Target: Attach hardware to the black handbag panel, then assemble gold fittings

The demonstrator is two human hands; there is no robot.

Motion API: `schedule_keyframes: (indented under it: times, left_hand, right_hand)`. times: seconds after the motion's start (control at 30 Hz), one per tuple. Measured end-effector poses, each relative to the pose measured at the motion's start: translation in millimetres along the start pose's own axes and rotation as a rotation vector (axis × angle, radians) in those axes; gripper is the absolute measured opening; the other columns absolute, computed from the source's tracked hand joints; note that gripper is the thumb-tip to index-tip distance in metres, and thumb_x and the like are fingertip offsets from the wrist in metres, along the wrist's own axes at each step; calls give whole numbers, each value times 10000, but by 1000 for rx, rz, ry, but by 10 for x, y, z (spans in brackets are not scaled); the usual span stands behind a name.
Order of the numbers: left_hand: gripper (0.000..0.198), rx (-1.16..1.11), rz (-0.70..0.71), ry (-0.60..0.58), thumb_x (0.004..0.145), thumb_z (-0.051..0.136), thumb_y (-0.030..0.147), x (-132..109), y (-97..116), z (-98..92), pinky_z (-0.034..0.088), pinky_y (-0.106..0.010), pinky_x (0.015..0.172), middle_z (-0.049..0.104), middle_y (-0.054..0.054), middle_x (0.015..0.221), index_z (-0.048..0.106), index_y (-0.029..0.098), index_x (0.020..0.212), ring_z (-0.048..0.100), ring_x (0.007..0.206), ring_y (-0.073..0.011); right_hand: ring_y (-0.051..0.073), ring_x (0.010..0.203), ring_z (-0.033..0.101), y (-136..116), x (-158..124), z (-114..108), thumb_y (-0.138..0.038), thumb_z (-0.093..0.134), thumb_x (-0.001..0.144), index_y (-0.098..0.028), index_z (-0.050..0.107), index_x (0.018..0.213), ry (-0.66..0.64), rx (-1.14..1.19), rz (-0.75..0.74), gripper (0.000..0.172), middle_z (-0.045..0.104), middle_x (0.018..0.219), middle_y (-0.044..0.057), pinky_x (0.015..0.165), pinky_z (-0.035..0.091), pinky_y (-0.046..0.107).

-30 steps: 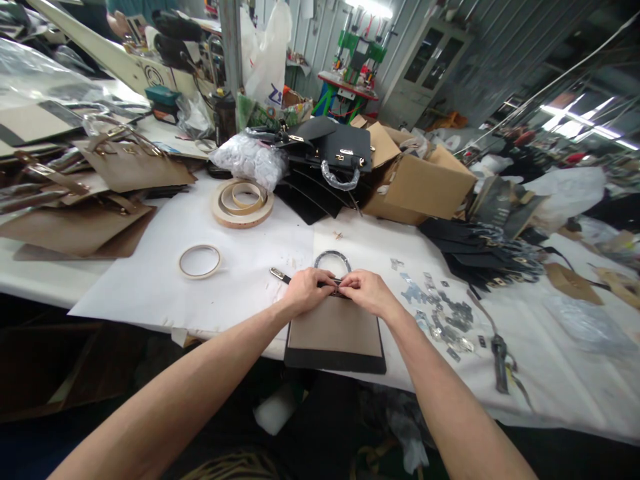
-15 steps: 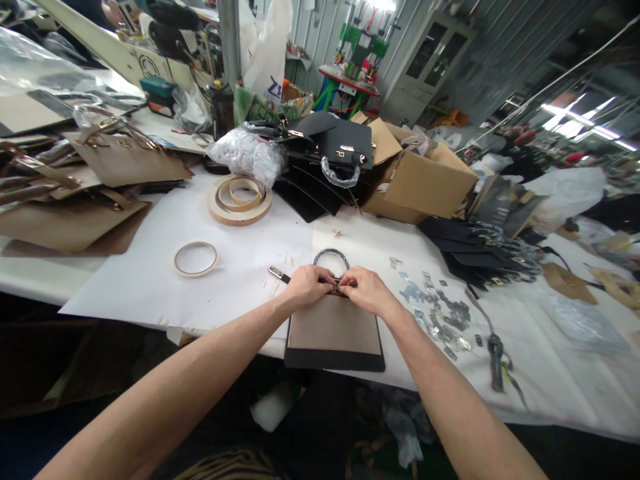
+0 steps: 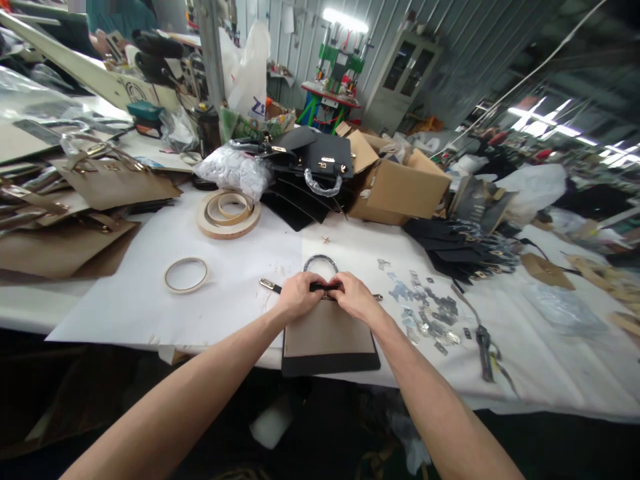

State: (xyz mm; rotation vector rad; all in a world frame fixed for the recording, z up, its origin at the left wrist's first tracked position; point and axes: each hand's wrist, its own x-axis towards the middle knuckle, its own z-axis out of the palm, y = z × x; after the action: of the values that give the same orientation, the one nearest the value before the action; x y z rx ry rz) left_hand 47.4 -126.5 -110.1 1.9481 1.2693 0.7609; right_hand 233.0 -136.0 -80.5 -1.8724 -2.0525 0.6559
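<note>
A flat bag panel (image 3: 327, 341), tan with a black border, lies at the near edge of the white table (image 3: 240, 280). Its curved black handle (image 3: 321, 260) and a black strap with a gold-coloured end (image 3: 269, 285) show beyond its top edge. My left hand (image 3: 296, 297) and my right hand (image 3: 354, 297) are side by side at that top edge. Both have their fingers curled and pinch the strap and a small metal fitting between them. The fitting itself is mostly hidden by my fingers.
Several small metal fittings (image 3: 425, 313) lie scattered right of the panel, with a dark tool (image 3: 483, 341) beyond. Tape rolls (image 3: 186, 275) (image 3: 228, 212) sit to the left. Tan panels (image 3: 65, 227), black bags (image 3: 320, 167) and a cardboard box (image 3: 400, 190) crowd the far side.
My hands stay on the panel's top edge with only slight finger shifts. The camera has turned a little, sliding the scene leftward and downward.
</note>
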Motion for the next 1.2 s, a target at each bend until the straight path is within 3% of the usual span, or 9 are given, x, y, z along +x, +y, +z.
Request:
schedule_keyframes:
  times: [0.13, 0.2, 0.33, 0.4, 0.57, 0.7, 0.83, 1.0, 1.2]
  left_hand:
    - [232, 18, 71, 34, 851, 654, 207, -42, -10, -12, 511, -360, 996, 777, -12, 1112, 760, 265, 1050, 685, 1088, -242]
    - [233, 31, 135, 47, 879, 642, 214, -71, -22, -12, 502, -361, 1011, 769, -17, 1136, 742, 263, 1084, 677, 1098, -236]
    - [288, 137, 219, 71, 962, 573, 257, -166, 28, -9, 475, -396, 1044, 728, -48, 1257, 688, 262, 1225, 641, 1176, -240]
    - [312, 211, 232, 61, 991, 546, 304, -207, 85, -13, 461, -426, 1052, 704, -59, 1303, 659, 265, 1279, 620, 1207, -250]
    - [418, 291, 274, 5, 956, 607, 397, -292, 148, -80, 445, -457, 1054, 664, -76, 1351, 606, 256, 1349, 590, 1233, -277]
    - [480, 327, 298, -45, 934, 641, 464, -412, 91, -189, 442, -476, 1061, 652, -79, 1358, 585, 263, 1366, 585, 1233, -296]
    - [414, 416, 350, -3, 945, 644, 440, -482, 155, -208, 399, -522, 1123, 608, -84, 1415, 609, 262, 1317, 482, 1351, -339]
    - [420, 401, 446, -90, 968, 621, 374, -365, 417, 67, 487, -443, 1053, 620, -111, 1337, 567, 228, 1358, 576, 1208, -297]
    - [253, 430, 340, -68, 954, 641, 412, -163, 520, 372, 526, -403, 916, 659, -79, 1067, 654, 217, 1115, 638, 1011, -280]
  right_hand:
    - [144, 783, 645, 5, -249, 80, -214, 660, 851, -222, 663, 1078, 217, 243, -66, 227, 637, 1095, 50, 766, 575, 300]
    - [168, 866, 662, 10, -433, 131, -244, 617, 899, -231, 639, 1155, 361, 322, -115, 258, 611, 1183, 85, 768, 597, 313]
    - [279, 1228, 572, 149, -793, 249, -302, 567, 956, -234, 630, 1202, 680, 211, -68, 263, 594, 1266, 138, 1064, 513, 494]
    - [316, 1294, 524, 284, -907, 316, -358, 581, 953, -224, 625, 1230, 749, 162, 11, 310, 586, 1295, 161, 1123, 454, 565]
    - [325, 1197, 614, 472, -1062, 445, -462, 587, 954, -222, 623, 1270, 654, 234, 129, 398, 658, 1240, 159, 1063, 512, 539]
    - [323, 1148, 653, 341, -1196, 529, -457, 605, 946, -220, 640, 1265, 613, 294, 181, 399, 686, 1226, 150, 1010, 547, 497]
    - [321, 1154, 640, 146, -1267, 635, -415, 610, 946, -218, 620, 1288, 618, 346, 202, 395, 672, 1226, 147, 1017, 539, 501]
    - [311, 1207, 600, 22, -1292, 645, -359, 573, 971, -263, 571, 1328, 646, 389, 190, 370, 636, 1256, 128, 1069, 510, 518]
    - [325, 1282, 533, -4, -1344, 739, -303, 503, 1003, -322, 514, 1402, 688, 233, 169, 400, 573, 1327, 131, 1106, 477, 561]
